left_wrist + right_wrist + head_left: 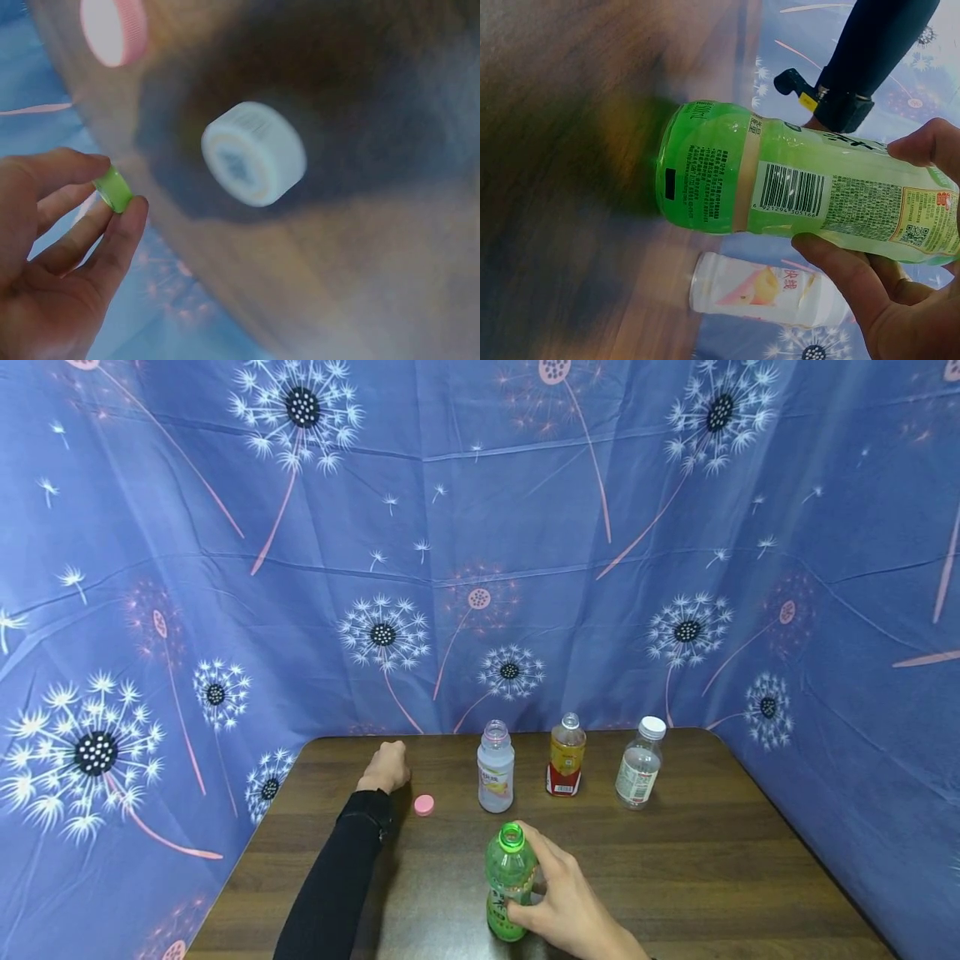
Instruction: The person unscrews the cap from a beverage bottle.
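My right hand [566, 897] grips a green plastic bottle [509, 885], thumb on one side and fingers on the other. The bottle is upright near the front of the table, its green mouth uncapped. In the right wrist view its barcode label faces the camera. At the table's far left, my left hand [386, 767] pinches a small green bottle cap [114, 189] between thumb and fingertips. Near that hand lie a white cap [255, 154] and a pink cap [423, 805]. The left arm and hand hide the white cap in the head view.
Along the back of the brown table [712, 860] stand an uncapped whitish bottle [496, 777], an uncapped bottle with a yellow and red label [566, 760], and a clear bottle with a white lid [640, 768]. A blue dandelion-print cloth [600, 568] hangs behind and at the sides.
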The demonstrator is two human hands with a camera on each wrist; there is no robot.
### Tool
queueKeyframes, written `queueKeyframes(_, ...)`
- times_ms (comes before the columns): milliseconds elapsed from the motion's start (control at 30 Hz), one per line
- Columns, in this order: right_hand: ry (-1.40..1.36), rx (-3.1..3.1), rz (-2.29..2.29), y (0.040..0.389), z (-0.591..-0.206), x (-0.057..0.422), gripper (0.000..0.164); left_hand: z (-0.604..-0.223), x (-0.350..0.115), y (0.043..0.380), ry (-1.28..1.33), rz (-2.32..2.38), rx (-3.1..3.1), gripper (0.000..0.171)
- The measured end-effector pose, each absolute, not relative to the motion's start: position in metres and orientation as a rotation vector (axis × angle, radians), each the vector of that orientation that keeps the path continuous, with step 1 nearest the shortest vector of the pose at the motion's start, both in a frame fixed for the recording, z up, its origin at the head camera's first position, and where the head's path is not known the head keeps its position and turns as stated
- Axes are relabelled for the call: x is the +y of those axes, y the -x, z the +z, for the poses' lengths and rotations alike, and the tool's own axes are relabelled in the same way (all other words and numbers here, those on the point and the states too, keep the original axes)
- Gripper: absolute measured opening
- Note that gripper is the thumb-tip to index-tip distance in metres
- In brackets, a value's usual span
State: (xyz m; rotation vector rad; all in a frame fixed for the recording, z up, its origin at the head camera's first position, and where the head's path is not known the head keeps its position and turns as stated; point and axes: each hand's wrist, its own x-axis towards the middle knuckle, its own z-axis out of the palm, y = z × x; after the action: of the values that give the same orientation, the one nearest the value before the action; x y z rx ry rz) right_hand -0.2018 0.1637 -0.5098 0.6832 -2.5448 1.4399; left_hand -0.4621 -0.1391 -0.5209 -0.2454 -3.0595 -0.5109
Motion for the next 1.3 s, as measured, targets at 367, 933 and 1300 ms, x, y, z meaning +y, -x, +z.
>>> queueKeyframes(367,-0.687,-2.495,1.272,0.204,-0.512,0.164,0.097,-0.485,-0.138,0.447,0.422,-0.605,-3.048,0.019)
queueKeyframes(933,-0.626,-2.525,1.285,0.202,-0.51,0.163,0.097,-0.429,-0.125,0.4,0.794,-0.519,-2.856,0.017)
queueKeyframes(1300,-0.614,-2.493,1.252,0.201,-0.509,0.162,0.098,-0.4,-0.111,0.35,1.054,-0.734,-2.71,0.021)
